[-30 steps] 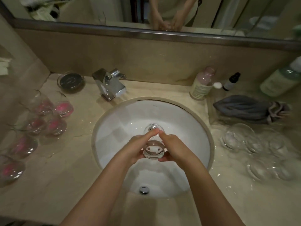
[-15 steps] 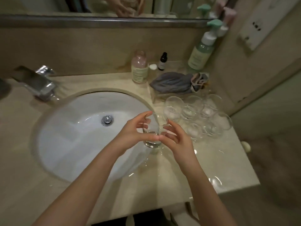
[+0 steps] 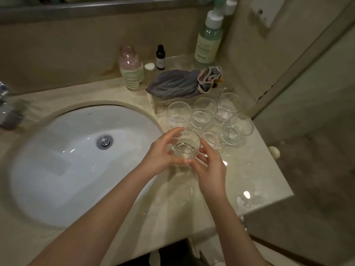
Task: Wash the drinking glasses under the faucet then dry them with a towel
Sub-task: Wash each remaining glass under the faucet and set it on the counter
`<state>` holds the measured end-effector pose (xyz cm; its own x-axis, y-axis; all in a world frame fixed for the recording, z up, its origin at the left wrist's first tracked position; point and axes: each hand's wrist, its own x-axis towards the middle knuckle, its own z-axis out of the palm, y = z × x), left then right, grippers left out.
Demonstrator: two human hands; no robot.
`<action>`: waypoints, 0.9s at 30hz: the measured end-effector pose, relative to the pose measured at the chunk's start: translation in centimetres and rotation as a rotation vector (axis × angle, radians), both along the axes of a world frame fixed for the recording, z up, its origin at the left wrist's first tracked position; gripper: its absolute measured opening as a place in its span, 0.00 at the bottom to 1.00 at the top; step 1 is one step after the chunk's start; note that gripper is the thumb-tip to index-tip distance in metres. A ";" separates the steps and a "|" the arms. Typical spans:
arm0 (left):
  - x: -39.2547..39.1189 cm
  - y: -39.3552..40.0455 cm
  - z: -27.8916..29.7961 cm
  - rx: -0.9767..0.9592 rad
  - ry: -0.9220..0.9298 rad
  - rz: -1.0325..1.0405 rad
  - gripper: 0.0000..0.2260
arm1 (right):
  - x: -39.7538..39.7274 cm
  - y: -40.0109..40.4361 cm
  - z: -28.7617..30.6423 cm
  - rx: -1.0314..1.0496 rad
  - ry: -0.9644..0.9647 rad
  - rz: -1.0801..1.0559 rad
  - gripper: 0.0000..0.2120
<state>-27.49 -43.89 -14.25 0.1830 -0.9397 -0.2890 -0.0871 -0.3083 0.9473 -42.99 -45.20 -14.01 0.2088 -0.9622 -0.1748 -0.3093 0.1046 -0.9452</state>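
Observation:
I hold a clear round drinking glass (image 3: 186, 145) upright over the wet counter, just right of the sink's rim. My left hand (image 3: 163, 154) wraps its left side with the thumb at the rim. My right hand (image 3: 209, 167) cups it from below and the right. Several more clear glasses (image 3: 206, 117) stand close together on the counter just behind it. A grey towel (image 3: 176, 84) lies bunched behind those glasses. The faucet (image 3: 7, 110) shows blurred at the far left edge.
The white oval sink (image 3: 57, 169) with its metal drain (image 3: 104, 141) fills the left. A pink bottle (image 3: 131, 70), a small dark dropper bottle (image 3: 160, 57) and a green pump bottle (image 3: 208, 39) stand along the back wall. The counter's right edge (image 3: 276, 169) drops to the floor.
Both hands carried the glass from over the sink basin rightwards to the counter beside the other glasses. My view swung right, so the faucet slid to the left edge.

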 end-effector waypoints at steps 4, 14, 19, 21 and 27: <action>-0.4 -0.4 -0.4 0.003 -0.020 0.001 0.39 | -0.1 -0.2 -0.3 -0.015 0.008 -0.016 0.30; -0.3 -0.9 -0.3 0.008 -0.027 0.041 0.39 | 0.7 -0.6 -0.4 -0.052 0.028 -0.058 0.27; 0.2 -0.5 0.0 -0.003 -0.042 0.075 0.34 | 0.9 -0.5 -0.3 -0.065 0.078 -0.075 0.26; 0.5 -0.4 0.3 -0.011 -0.036 0.082 0.33 | 1.0 -0.5 -0.1 -0.065 0.095 -0.074 0.26; 0.8 -0.6 0.8 0.000 -0.016 0.091 0.30 | 1.1 -1.4 0.9 -0.090 0.265 0.023 0.30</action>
<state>-26.72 -44.52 -13.48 0.2718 -0.9192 -0.2851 -0.0740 -0.3153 0.9461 -41.84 -46.56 -13.11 0.1887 -0.9719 -0.1406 -0.5486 0.0144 -0.8360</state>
